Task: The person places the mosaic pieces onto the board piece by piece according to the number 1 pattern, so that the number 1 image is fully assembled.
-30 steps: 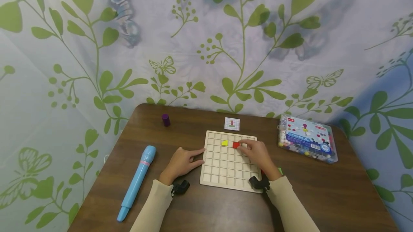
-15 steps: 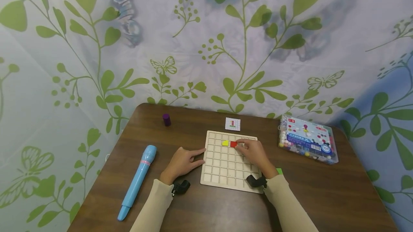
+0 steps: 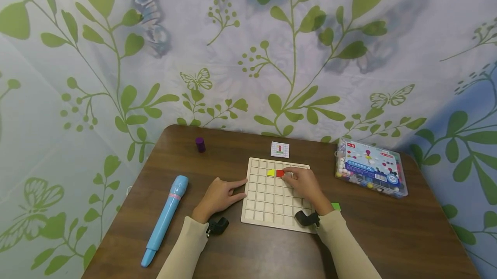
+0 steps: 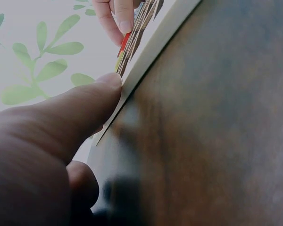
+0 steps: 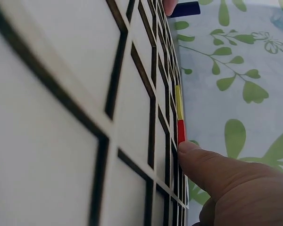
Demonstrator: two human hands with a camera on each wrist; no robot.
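Observation:
A pale wooden grid board (image 3: 268, 206) lies on the table. On one of its upper rows sit a yellow piece (image 3: 271, 173) with a slanted left side and a red square tile (image 3: 279, 173) just to its right. My right hand (image 3: 306, 184) pinches the red tile by its right end, thumb and index finger on it; the thumb (image 5: 191, 147) shows against it in the right wrist view. With thumb and index finger extended, my left hand (image 3: 216, 195) touches the board's left edge. Part of the board is hidden under my right hand and wrist.
Behind the board lies a small card (image 3: 280, 149) with a coloured grid pattern. A purple cylinder (image 3: 200, 144) and a blue microphone-shaped object (image 3: 165, 221) are on the left. At right stand a clear box of beads (image 3: 369, 167) and a green piece (image 3: 336, 206) partly behind my wrist.
My right hand has moved slightly left with the red tile, which has gone from tilted and apart to straight beside the yellow piece. My left hand has stayed at the board's edge.

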